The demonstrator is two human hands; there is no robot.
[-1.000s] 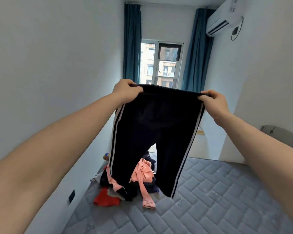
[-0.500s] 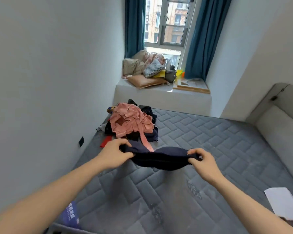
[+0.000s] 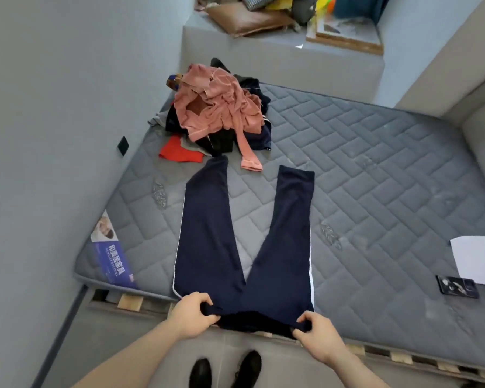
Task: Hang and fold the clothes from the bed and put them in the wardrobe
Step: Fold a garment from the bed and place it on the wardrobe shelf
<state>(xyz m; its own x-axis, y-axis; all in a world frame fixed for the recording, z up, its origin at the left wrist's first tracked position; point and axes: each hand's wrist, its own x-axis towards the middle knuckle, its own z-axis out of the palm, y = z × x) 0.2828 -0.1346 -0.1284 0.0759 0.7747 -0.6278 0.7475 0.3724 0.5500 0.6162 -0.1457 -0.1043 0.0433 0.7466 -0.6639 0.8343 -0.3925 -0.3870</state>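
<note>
Both hands (image 3: 192,315) (image 3: 317,331) pinch the trousers' (image 3: 244,242) waistband, legs flat on mattress (image 3: 375,177).

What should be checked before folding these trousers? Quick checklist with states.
1. Both grips on the waistband: ok. The left hand and right hand each pinch a corner of the navy trousers.
2. Legs lie flat on the mattress: ok, spread in a V, no visible twist.
3. Waistband supported: not ok, it hangs over the near edge of the mattress.
4. Left leg end free of the clothes pile: cannot tell, it ends right at the pile.
5. Pink sleeve clear of the legs: ok, it lies between the two cuffs.
6. Fold area free: ok, the phone and paper lie far right.
</note>
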